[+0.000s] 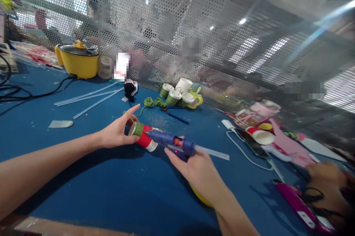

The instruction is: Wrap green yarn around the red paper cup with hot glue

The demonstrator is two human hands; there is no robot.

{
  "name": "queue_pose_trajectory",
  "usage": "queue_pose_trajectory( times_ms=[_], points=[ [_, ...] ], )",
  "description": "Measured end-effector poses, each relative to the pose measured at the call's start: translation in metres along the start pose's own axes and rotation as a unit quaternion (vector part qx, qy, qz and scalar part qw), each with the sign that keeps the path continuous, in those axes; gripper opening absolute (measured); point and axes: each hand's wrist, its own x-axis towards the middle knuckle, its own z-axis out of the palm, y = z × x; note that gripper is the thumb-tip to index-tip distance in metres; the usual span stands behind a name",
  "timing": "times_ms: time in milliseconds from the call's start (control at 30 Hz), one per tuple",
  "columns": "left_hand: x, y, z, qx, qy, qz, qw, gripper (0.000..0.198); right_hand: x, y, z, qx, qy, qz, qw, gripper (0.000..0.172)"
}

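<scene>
A paper cup [144, 140] lies tilted in my left hand [120, 130], red and white at one end. Green yarn [138, 129] is wound round its other end, and a strand runs from it over my fingers. My left thumb and fingers close on the yarn-wrapped end, with the index finger stretched out. In my right hand [198, 167] is a blue glue gun [169, 140], a clear glue stick [212, 152] poking out of its back. The gun's nozzle points left at the yarn, close to it; whether it touches I cannot tell.
Behind the cup lie a green yarn bundle [149, 102], pliers [177, 118] and several yarn-wrapped cups [173, 96]. Glue sticks [90, 97] and a yellow pot [80, 62] are at left. A phone [256, 147], cable and purple glue gun [294, 201] by another person's hand [327, 180] occupy the right.
</scene>
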Motion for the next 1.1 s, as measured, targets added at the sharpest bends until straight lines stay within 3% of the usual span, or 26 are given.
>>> queue_pose_trajectory(
  times_ms=[433, 700, 900, 1100],
  points=[
    [0.0007, 0.0012, 0.0006, -0.017, 0.001, -0.013, 1.000, 0.090, -0.0021, -0.0006, -0.0028, 0.012, -0.048, -0.006, 0.999, 0.013],
    [-0.0002, 0.0002, 0.0006, 0.001, 0.002, -0.001, 1.000, 0.089, -0.0044, 0.0007, -0.0033, 0.000, -0.046, -0.022, 0.999, 0.015],
    [-0.0005, 0.0053, 0.0001, 0.027, -0.007, 0.045, 0.999, 0.087, -0.0019, -0.0001, -0.0028, -0.009, -0.027, 0.014, 0.999, 0.017],
    [-0.0014, 0.0083, 0.0011, 0.053, -0.007, 0.082, 0.995, 0.087, 0.0026, -0.0048, -0.0084, -0.029, -0.008, -0.012, 0.999, 0.016]
  ],
)
